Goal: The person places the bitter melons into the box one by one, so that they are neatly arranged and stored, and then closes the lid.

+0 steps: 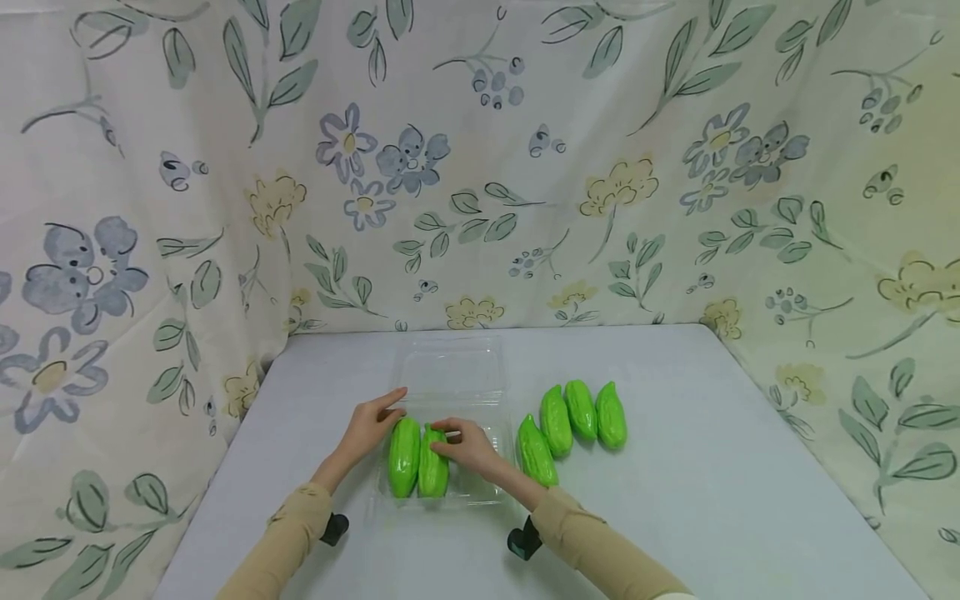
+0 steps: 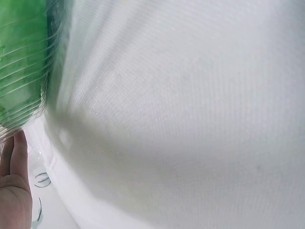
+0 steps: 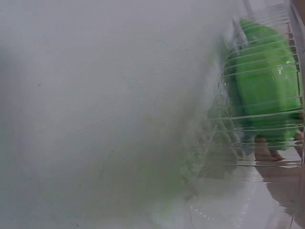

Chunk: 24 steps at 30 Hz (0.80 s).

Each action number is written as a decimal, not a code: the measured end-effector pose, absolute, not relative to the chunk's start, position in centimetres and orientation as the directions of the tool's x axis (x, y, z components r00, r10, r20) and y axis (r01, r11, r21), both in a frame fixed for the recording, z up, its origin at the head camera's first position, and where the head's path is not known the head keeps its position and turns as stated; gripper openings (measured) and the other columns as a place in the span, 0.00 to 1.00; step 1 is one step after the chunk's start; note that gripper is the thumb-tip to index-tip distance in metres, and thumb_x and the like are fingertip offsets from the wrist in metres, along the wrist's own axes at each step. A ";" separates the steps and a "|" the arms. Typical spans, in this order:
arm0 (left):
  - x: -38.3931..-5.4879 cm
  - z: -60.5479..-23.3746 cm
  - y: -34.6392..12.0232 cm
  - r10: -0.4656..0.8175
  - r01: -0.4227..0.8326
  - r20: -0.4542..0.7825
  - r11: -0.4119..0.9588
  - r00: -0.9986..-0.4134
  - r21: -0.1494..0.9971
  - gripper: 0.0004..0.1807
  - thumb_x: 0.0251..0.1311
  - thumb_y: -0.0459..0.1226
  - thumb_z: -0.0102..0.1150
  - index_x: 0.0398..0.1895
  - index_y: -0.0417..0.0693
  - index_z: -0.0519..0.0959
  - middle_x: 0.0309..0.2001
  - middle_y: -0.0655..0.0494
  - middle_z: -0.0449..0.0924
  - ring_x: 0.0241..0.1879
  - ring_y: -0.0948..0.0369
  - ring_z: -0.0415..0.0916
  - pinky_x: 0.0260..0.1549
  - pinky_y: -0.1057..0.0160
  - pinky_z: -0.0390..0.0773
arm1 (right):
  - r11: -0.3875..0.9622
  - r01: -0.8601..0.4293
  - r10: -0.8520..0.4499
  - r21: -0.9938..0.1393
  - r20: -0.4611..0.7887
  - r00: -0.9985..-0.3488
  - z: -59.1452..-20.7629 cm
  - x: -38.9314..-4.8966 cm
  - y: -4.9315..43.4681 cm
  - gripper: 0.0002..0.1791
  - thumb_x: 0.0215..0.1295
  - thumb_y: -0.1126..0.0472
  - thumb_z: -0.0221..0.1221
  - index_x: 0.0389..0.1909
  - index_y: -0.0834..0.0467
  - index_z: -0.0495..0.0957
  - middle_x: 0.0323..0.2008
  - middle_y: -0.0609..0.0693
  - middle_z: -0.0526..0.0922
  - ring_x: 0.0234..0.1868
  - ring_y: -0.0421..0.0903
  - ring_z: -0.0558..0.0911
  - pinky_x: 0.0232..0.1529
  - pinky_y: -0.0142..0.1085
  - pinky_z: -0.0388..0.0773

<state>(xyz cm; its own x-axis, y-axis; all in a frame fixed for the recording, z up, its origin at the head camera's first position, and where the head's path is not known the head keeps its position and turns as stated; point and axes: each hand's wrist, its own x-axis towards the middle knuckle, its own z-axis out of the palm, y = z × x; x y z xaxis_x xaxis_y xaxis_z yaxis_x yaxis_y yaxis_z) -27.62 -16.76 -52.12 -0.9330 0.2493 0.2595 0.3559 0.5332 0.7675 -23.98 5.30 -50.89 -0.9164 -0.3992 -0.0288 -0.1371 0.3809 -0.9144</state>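
Observation:
A clear plastic clamshell box (image 1: 480, 501) lies with its lid folded back. Two glossy, ridged green bitter melons stand side by side in its left part. My left hand (image 1: 372, 427) is at the box's back left, its fingers by the top of the left bitter melon (image 1: 404, 467). In the left wrist view, straight fingers (image 2: 19, 155) touch the box's end. My right hand (image 1: 471, 447) reaches in from the right and holds the second bitter melon (image 1: 432, 479) near its upper end. Through the box wall, the right wrist view shows a bitter melon (image 3: 267, 76) and fingertips below it.
To the right of the box, several more bitter melons (image 1: 581, 410) lie in a slanting row on the white table (image 1: 712, 500). The open lid (image 1: 452, 367) stretches toward the back edge. A floral curtain (image 1: 480, 167) hangs behind and along both sides.

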 end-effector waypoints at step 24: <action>-27.6 -52.1 -16.8 0.249 0.351 0.255 0.516 -0.934 0.781 0.24 0.63 0.30 0.56 0.63 0.38 0.70 0.63 0.41 0.70 0.53 0.45 0.77 0.46 0.55 0.80 | 0.395 -0.130 -0.393 -0.909 -0.040 -0.919 -51.0 -23.8 5.3 0.19 0.65 0.59 0.59 0.56 0.60 0.76 0.57 0.57 0.78 0.53 0.59 0.80 0.48 0.43 0.80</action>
<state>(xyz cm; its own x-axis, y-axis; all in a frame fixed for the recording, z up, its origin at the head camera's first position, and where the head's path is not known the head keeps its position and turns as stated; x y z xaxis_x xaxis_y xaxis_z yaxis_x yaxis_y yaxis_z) -27.64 -16.81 -52.11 -0.9342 0.2492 0.2554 0.3512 0.5160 0.7813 -23.76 5.28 -50.96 -0.9186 -0.3933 -0.0396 -0.1301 0.3954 -0.9093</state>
